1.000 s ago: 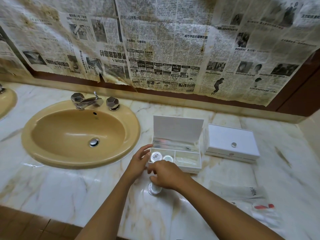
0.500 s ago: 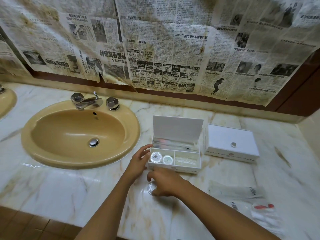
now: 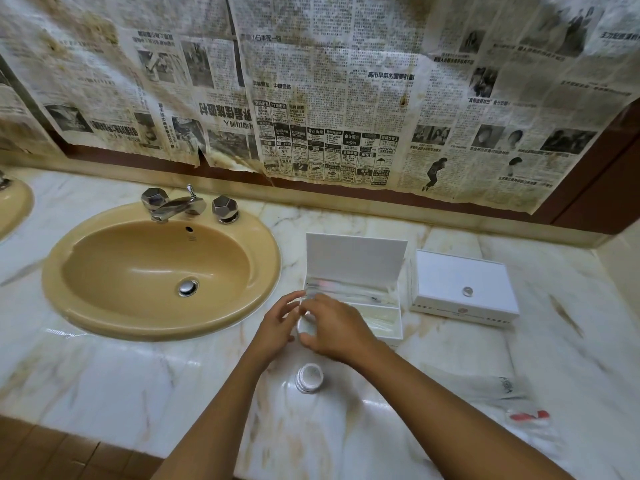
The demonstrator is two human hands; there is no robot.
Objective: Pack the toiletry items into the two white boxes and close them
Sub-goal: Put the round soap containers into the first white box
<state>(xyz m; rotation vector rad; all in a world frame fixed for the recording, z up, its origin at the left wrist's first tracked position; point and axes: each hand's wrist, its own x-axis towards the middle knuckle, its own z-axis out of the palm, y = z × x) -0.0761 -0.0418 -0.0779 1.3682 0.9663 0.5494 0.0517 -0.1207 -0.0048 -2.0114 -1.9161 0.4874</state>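
Note:
The open white box stands on the marble counter with its lid upright and clear packets in its right and back compartments. My right hand hovers over the box's front-left compartment and hides it. Its thumb and fingers curl around a small pale round jar, which is blurred. My left hand is at the box's left side, fingers apart, holding nothing. Another small round jar with a white top sits on the counter just below my hands. The second white box lies closed to the right.
A tan sink with a chrome tap lies to the left. Clear plastic packets, one with red parts, lie at the lower right. Newspaper covers the wall behind. The counter's front edge runs along the bottom left.
My right hand rose from the jar on the counter to the box's left compartment, which it now covers. One jar stays on the counter. The left hand barely moved.

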